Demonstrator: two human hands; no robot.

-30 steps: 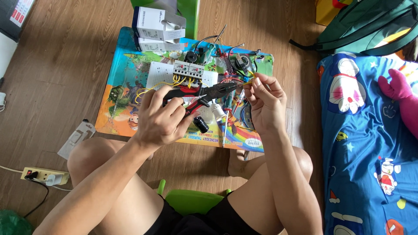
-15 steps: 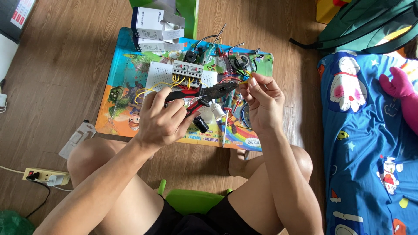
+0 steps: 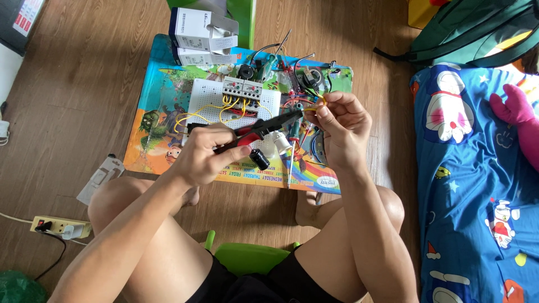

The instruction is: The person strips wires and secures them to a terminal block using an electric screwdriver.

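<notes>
Nearest the body, above the knees, the left hand (image 3: 205, 151) is clenched around the red-and-black handles of a pair of pliers (image 3: 264, 129). Compared with one second ago, the plier tip has closed in on the short yellow wire (image 3: 317, 104), now touching or just beside it; this suggests the tool is being set onto the wire end. The right hand (image 3: 339, 126) pinches that wire between fingertips, above the small colourful table (image 3: 151, 140). Beyond the hands, a white perforated board (image 3: 205, 92) carries grey switch modules (image 3: 241, 87) and yellow wiring. Farthest, two white cardboard boxes (image 3: 202, 33) sit stacked at the table edge; the upper flap is open, contents not visible.
</notes>
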